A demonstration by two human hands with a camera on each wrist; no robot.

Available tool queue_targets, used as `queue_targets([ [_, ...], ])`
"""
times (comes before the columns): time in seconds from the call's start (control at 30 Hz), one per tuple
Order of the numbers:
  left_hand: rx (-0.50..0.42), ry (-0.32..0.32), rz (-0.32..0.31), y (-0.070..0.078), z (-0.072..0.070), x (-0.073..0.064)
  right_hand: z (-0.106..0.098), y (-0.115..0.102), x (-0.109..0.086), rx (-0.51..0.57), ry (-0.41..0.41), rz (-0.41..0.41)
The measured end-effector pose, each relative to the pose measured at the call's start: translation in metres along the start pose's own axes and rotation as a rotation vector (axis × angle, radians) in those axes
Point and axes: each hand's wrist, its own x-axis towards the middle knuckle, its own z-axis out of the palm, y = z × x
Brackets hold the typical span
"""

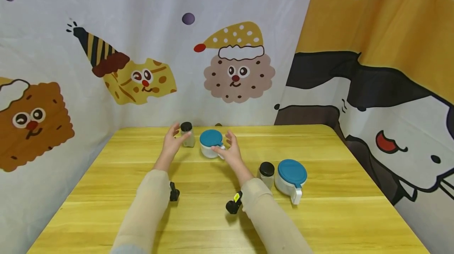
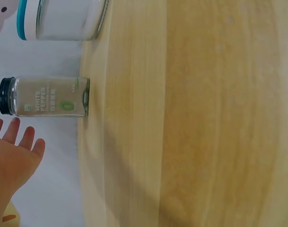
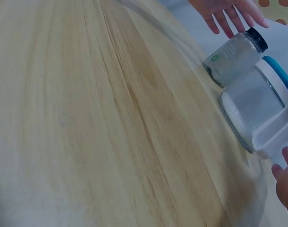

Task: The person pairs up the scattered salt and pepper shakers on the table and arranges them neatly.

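At the back of the table stands a glass white pepper bottle with a black cap. My left hand is beside it, fingers spread, thumb overlapping the bottle in the head view. To its right is a glass jar with a blue lid and a white handle. My right hand is by the handle, thumb and fingers parted and nothing gripped. In the left wrist view, the fingers of the left hand show just below the bottle's cap.
Nearer on the right, a second black-capped bottle stands close against another blue-lidded jar, its handle towards me, beside my right sleeve. A printed curtain hangs behind the wooden table.
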Motion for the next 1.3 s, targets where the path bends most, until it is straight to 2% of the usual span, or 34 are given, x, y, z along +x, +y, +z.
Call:
queue_targets([
  [0.1, -0.003, -0.004, -0.016, -0.003, -0.001, 0.003, 0.000, -0.011, -0.003, 0.016, -0.031, 0.017],
  [0.23, 0.002, -0.011, -0.026, -0.005, -0.002, 0.006, 0.003, -0.007, 0.001, 0.020, -0.057, 0.022],
  [0.33, 0.012, -0.013, -0.031, -0.006, -0.002, 0.009, 0.007, 0.008, 0.008, -0.003, -0.046, 0.020],
  [0.6, 0.000, -0.036, -0.041, -0.010, 0.000, 0.014, 0.008, 0.008, 0.012, -0.048, -0.028, 0.043],
  [0.9, -0.012, -0.037, -0.033, -0.010, 0.002, 0.016, 0.011, 0.005, 0.017, -0.085, -0.076, 0.059],
  [1.13, 0.026, -0.036, -0.039, -0.008, 0.005, 0.017, 0.013, 0.004, 0.017, -0.114, -0.084, 0.052],
  [1.3, 0.033, -0.037, -0.044, -0.007, 0.009, 0.019, 0.016, 0.004, 0.016, -0.103, -0.058, 0.049],
])
